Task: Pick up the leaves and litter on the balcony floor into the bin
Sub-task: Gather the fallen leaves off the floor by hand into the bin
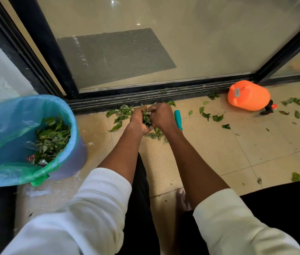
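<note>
Leaves [147, 117] sit bunched between the left hand [138, 120] and right hand [161, 116], both curled around them, right of the bin [66, 115].

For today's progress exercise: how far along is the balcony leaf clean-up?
Done: the bin already holds leaves. In hand: left hand and right hand grip a bunch of leaves. Left: scattered leaves lie near the orange sprayer.

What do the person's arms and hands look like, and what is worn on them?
Both arms wear white ribbed long sleeves, pushed up so the forearms are bare. The left hand and right hand are bare: no gloves, and no rings, watch or bracelets that I can see.
</note>
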### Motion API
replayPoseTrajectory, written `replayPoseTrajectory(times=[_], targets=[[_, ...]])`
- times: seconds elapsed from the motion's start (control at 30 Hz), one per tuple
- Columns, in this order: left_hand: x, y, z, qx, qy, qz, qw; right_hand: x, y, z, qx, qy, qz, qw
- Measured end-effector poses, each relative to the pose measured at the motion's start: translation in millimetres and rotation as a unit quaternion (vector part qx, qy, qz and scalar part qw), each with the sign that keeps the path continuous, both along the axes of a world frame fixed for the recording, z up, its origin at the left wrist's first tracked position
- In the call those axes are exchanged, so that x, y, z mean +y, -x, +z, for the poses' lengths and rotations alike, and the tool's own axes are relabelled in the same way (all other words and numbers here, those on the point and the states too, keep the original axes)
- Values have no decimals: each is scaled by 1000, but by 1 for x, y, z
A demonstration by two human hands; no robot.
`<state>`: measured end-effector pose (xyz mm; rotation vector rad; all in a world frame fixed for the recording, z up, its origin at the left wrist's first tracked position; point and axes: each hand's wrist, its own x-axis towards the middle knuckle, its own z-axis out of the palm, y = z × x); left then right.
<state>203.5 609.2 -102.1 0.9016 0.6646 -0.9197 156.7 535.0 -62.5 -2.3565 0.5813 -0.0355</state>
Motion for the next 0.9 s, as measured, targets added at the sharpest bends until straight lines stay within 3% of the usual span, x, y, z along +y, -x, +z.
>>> replayPoseTrajectory(times=[0.1,0.17,0.23,0.3,0.37,0.5,0.57,0.7,0.8,0.9], targets=[[-3,1,2,-4,-3,0,1000,-2,-7,-12,-7,51,-60,997],[-6,2,0,-1,-9,0,1000,-3,-8,-17,15,119,-54,991],[-10,2,-3,11,-4,4,1000,-6,-10,-18,55,120,-23,991],[-13,0,-6,22,1,14,1000,-14,-10,-12,96,17,25,995],[-16,-7,-8,22,7,26,999,-27,-8,2,75,-122,38,989],[-20,-21,-4,28,61,41,997,-75,-4,0,-77,-223,-179,955],[-25,-25,-2,22,65,43,997,-99,-1,-29,-21,-184,-224,957],[-37,-29,-5,7,68,37,997,-95,22,-79,164,-73,-186,966],[-44,-30,-8,3,66,27,997,-82,32,-98,183,-18,-136,974],[-48,-31,-8,1,58,25,998,-90,26,-115,143,-8,-127,982]])
